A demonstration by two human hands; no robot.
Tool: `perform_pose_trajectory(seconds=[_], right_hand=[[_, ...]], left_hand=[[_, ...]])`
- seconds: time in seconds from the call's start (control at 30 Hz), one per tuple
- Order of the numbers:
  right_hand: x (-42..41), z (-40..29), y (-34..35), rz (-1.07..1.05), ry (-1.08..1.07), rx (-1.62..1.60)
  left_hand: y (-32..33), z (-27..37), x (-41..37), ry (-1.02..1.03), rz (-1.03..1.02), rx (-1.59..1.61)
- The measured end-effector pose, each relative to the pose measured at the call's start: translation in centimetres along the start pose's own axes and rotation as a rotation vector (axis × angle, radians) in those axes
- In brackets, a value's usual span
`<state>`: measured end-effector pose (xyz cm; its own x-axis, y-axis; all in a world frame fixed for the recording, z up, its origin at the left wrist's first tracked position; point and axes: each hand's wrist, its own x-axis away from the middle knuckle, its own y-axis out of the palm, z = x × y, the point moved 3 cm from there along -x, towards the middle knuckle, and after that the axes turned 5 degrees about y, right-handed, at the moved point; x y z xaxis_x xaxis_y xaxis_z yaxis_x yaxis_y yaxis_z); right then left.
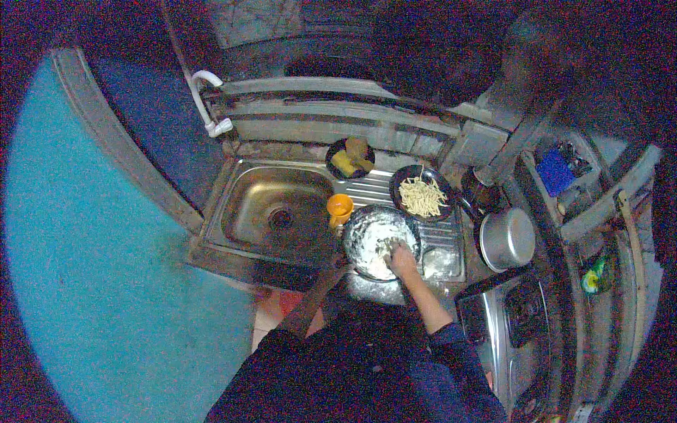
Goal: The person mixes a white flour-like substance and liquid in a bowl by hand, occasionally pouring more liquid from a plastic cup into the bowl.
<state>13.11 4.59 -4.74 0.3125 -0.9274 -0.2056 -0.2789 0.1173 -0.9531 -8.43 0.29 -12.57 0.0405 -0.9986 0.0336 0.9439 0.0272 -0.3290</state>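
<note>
A dark round bowl (349,228) of white flour (378,238) rests on the ribbed drainboard of a steel sink. My right hand (403,260) reaches into it from the lower right, fingers down in the flour beside some clumped, dough-like bits. What those fingers close on is hidden. In shadow at the bowl's lower left rim is my left hand (341,260), too dark to show its grip. An orange plastic cup (339,205) stands against the bowl's upper left side. Just behind the bowl, a black plate (395,186) carries a heap of pale, thin dough strips (422,196).
The steel sink basin (254,211) lies left of the bowl, under a white tap (200,100). A small dark dish (332,161) with yellow and brown pieces sits behind. Rightward are an aluminium pot (508,239), a gas stove (500,322) and a shelf with a blue item (554,172).
</note>
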Motion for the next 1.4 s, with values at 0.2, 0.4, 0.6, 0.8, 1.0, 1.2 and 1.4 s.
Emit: perform_pose_trajectory(seconds=[0.2, 0.4, 0.6, 0.8, 1.0, 1.2, 1.4], right_hand=[[1.9, 0.6, 2.8, 0.066, 0.014, -0.021], [-1.1, 1.4, 0.7, -0.048, 0.246, -0.369], [-1.4, 2.3, -0.2, -0.314, 0.101, -0.490], [-0.2, 0.7, -3.1, -0.175, 0.184, -0.222], [1.7, 1.0, -3.8, -0.137, 0.199, -0.252], [4.1, -1.4, -0.9, -0.187, 0.191, -0.304], [3.6, -5.7, -0.8, -0.147, 0.158, -0.106]], left_hand=[[-1.0, 3.1, 0.5, 0.102, -0.112, -0.009], [-0.6, 1.3, 0.6, 0.022, -0.015, -0.091], [-0.8, 1.6, 0.0, 0.122, -0.145, -0.161], [-0.8, 2.7, 0.9, 0.034, -0.092, -0.143], [-0.4, 0.1, 0.6, -0.060, -0.032, -0.224], [-0.6, 1.1, 0.4, -0.072, -0.052, -0.195], [-1.2, 2.0, 0.5, 0.044, -0.080, -0.138]])
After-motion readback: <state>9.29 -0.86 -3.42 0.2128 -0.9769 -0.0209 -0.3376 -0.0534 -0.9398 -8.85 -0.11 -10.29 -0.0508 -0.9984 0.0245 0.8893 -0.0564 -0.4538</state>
